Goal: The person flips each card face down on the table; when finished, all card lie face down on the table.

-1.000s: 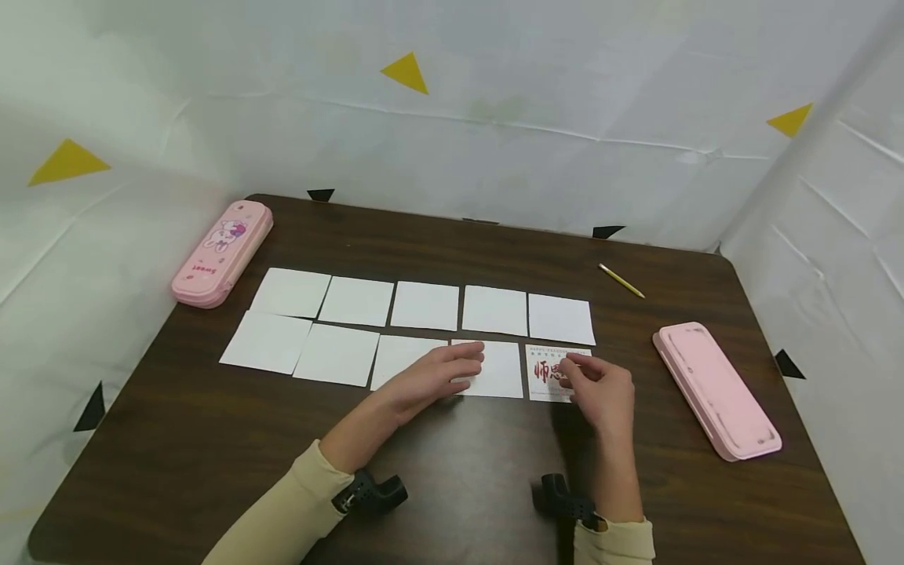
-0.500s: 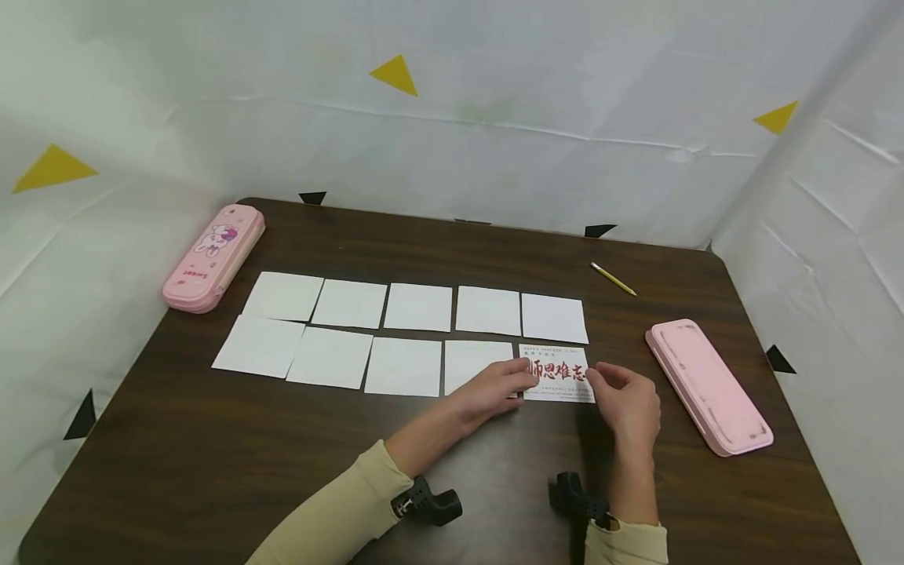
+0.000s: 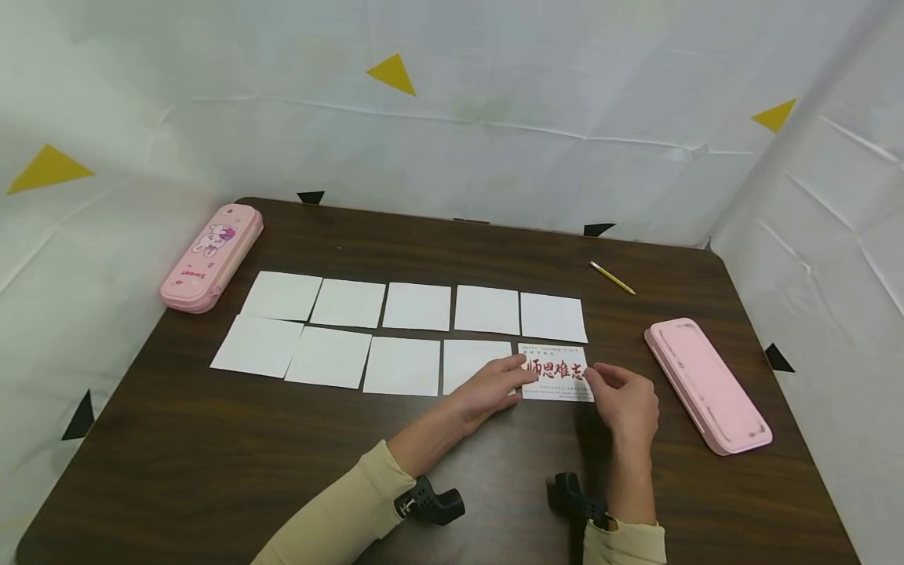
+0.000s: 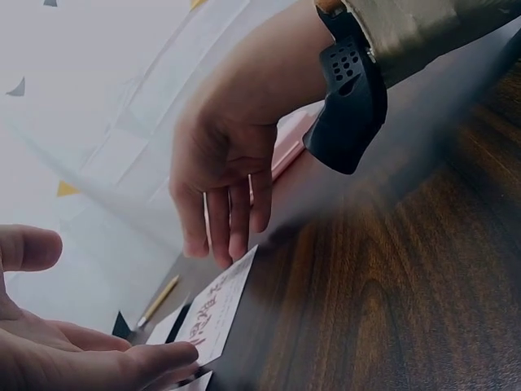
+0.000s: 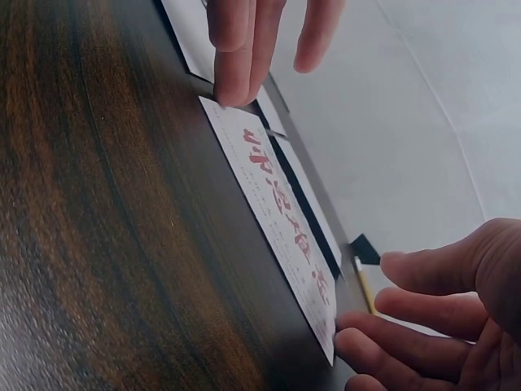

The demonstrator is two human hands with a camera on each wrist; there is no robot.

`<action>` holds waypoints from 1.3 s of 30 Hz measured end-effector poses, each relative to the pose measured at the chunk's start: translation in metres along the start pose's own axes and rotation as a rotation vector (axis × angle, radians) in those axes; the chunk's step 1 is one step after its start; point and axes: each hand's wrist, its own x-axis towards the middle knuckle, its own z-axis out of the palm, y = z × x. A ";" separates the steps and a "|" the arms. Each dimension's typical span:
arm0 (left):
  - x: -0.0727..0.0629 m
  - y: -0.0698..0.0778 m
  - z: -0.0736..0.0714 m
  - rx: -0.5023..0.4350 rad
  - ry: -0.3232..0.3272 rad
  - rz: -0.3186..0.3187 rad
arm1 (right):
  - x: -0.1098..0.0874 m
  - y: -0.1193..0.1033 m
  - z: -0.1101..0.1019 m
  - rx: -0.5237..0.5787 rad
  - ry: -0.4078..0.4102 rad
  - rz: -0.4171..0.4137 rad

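Note:
A card with red Chinese characters (image 3: 556,386) lies flat at the right end of the front row. My left hand (image 3: 486,392) touches its left edge with outstretched fingertips, which overlap the neighbouring blank white card (image 3: 466,361). At the printed card's right edge is my right hand (image 3: 627,402). In the right wrist view, the right hand's fingers (image 5: 391,346) rest against that edge, and its thumb stands apart from them. The left wrist view shows the printed card (image 4: 224,305) between both hands.
Several blank white cards (image 3: 417,308) form two rows on the dark wooden table (image 3: 282,455). A pink pencil case (image 3: 212,259) sits at the far left, another pink case (image 3: 708,386) at the right. A yellow pencil (image 3: 612,278) lies behind the rows. White sheeting (image 3: 487,149) surrounds the table.
My left hand has moved right from over the blank cards to the printed card's left edge. My right hand has shifted from over the card to its right edge, uncovering the characters.

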 end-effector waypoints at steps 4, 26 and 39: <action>0.001 0.000 0.000 -0.008 -0.009 -0.004 | 0.000 0.001 0.000 0.016 0.005 0.005; 0.005 0.000 0.002 -0.013 0.109 -0.017 | 0.010 0.008 0.004 0.145 -0.011 0.021; 0.003 0.002 0.002 -0.028 0.098 -0.024 | 0.013 0.007 -0.005 0.364 -0.063 0.122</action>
